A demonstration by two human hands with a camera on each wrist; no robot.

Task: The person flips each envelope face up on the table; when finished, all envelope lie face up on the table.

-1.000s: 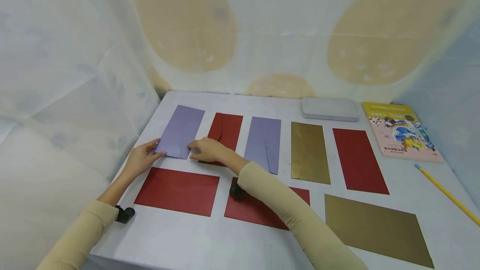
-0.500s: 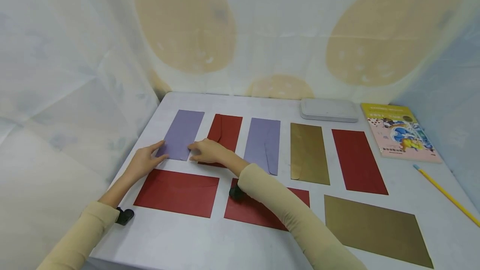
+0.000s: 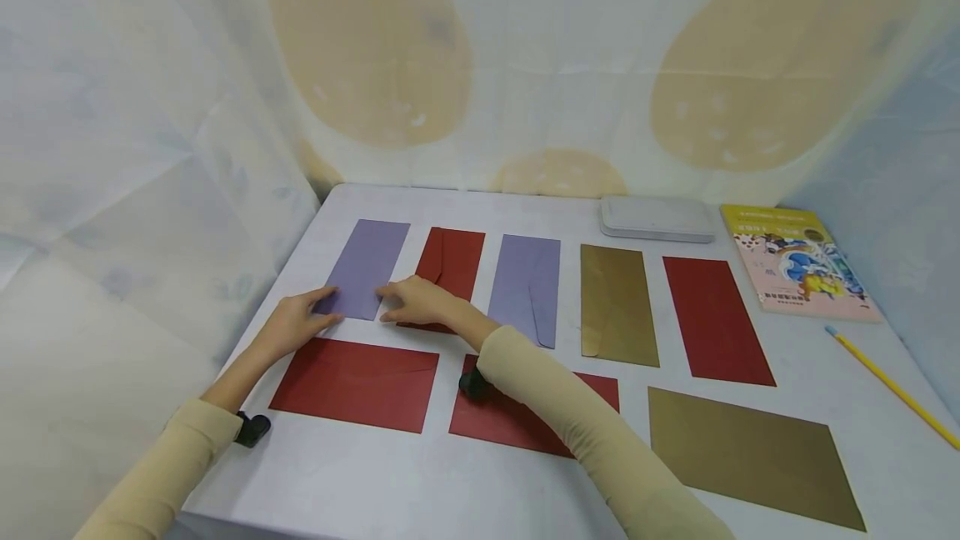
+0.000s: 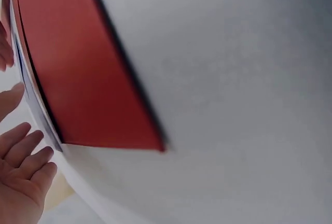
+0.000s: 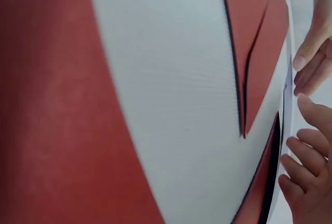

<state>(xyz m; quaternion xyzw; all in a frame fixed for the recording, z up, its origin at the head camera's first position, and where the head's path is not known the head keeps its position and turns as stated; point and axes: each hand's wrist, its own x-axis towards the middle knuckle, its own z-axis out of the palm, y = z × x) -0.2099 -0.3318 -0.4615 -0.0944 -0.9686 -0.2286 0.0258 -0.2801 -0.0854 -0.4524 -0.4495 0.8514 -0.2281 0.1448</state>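
Observation:
A lilac envelope [image 3: 367, 265] lies flat at the table's far left. Over its lower left corner is my left hand [image 3: 294, 325], fingertips right at the paper's edge. Across from it, my right hand [image 3: 422, 302] has its thumb and fingertips at the envelope's lower right edge. That hand overlaps a red envelope [image 3: 459, 261] with a visible flap. Loosely spread fingers of the left hand [image 4: 25, 175] show in the left wrist view, and those of the right hand [image 5: 310, 164] in the right wrist view. Nearest the left wrist lies another red envelope [image 3: 356, 386].
Farther right in the back row are a second lilac envelope [image 3: 525, 286], a gold envelope [image 3: 619, 305] and a dark red envelope [image 3: 717, 319]. The right forearm crosses a red envelope [image 3: 502, 419]. A large gold envelope [image 3: 753, 457], pencil [image 3: 892, 386], book [image 3: 806, 265] and grey case [image 3: 656, 219] lie rightward.
The leftmost lilac envelope, slightly raised a second ago, has come down flat on the table. My left hand has shifted a little right and down; the right hand is nearly still.

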